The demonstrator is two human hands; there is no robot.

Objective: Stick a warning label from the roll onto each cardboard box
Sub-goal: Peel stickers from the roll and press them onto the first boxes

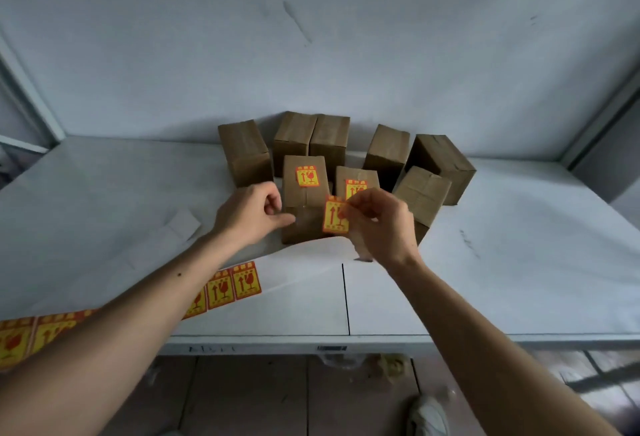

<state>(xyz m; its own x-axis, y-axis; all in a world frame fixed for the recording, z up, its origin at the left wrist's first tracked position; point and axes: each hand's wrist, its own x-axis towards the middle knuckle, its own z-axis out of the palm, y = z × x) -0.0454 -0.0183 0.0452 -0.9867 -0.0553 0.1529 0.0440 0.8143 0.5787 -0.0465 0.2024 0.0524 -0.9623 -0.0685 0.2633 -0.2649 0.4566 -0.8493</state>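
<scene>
Several brown cardboard boxes stand grouped on the white table (485, 280). Two of them carry yellow-and-red warning labels: one box (304, 176) in the middle and another box (356, 179) to its right. My right hand (377, 224) pinches a loose warning label (335, 214) just above the nearest unlabelled box (303, 226). My left hand (254, 216) rests against that box's left side, thumb and fingers on its edge. A strip of labels on backing paper (232, 285) runs from the lower left across the table under my left forearm.
Unlabelled boxes (246, 151) line the back near the pale wall. Peeled white backing paper (180, 228) lies left of the boxes. The table's front edge runs across the bottom, with tiled floor and a shoe (427, 416) below.
</scene>
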